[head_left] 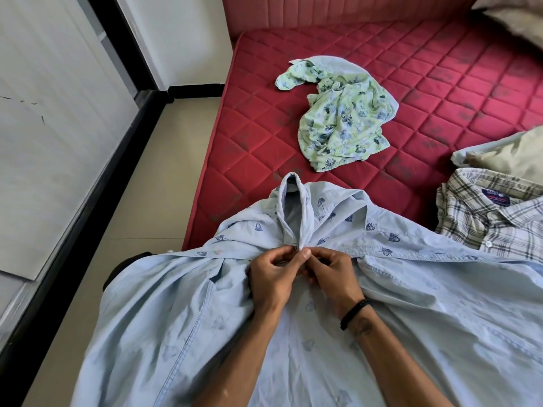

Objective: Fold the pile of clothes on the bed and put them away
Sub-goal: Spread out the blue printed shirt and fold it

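Pale blue cotton, leaf-printed: shirt (182, 318) spreading front-up over the near corner of the bed (440, 92), lower part hanging off toward the floor, likely so the front lies flat for fastening before any folding. At the top of the button strip, left hand (271, 279) and right hand (333, 274) meeting, both pinching the fabric just below the collar (293, 207), fingertips touching; probably doing up the top button, though the button itself staying hidden under the fingers. Collar standing up and puckering from the pull. Black band (354, 314) circling the right wrist. Just beside, to the right, checked shirt (482, 215) lying folded and buttoned, apparently finished and waiting to be put away. Farther out, green flowered garment (340, 124) lying crumpled and well apart, not yet folded. Farthest, pillow (517, 22) sitting by the headboard (338, 10).
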The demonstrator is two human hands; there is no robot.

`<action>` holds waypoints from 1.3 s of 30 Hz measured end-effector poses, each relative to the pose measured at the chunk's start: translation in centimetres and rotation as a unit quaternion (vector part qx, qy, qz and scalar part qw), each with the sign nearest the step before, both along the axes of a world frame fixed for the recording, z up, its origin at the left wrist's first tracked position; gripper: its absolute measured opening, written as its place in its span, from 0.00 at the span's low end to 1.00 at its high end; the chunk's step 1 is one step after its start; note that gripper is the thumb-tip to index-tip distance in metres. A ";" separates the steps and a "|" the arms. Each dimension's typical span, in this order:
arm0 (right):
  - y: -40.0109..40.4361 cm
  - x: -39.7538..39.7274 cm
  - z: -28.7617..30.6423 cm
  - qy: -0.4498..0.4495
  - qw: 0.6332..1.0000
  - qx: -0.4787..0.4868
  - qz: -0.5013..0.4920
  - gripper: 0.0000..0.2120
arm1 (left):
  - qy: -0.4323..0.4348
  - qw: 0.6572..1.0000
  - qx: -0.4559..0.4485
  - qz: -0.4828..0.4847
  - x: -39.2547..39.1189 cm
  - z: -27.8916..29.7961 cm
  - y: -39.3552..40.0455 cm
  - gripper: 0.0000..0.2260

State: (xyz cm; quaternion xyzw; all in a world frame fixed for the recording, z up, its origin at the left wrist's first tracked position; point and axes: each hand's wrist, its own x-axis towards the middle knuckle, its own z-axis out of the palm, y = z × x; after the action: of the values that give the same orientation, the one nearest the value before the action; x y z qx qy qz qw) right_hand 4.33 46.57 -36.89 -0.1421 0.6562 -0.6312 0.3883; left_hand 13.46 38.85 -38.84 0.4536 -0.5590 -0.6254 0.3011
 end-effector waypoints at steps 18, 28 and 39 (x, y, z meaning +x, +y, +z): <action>0.0 0.1 -0.6 0.155 0.987 0.020 -0.029 0.07 | -0.077 0.992 -0.097 0.003 -1.1 -1.3 -1.0 0.14; -0.4 0.5 -0.5 0.247 0.963 0.038 -0.099 0.08 | 0.063 0.998 0.020 0.017 -1.3 -0.7 -1.0 0.03; -0.3 0.6 -0.5 0.053 0.991 -0.004 -0.122 0.06 | 0.094 0.996 -0.002 0.008 -1.2 0.4 -0.8 0.12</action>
State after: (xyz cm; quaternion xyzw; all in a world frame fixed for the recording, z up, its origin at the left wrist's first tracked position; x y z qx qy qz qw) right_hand 4.93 46.27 -37.41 -0.0958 0.6857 -0.6681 0.2726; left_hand 12.27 38.02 -38.47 0.3967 -0.5256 -0.6617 0.3584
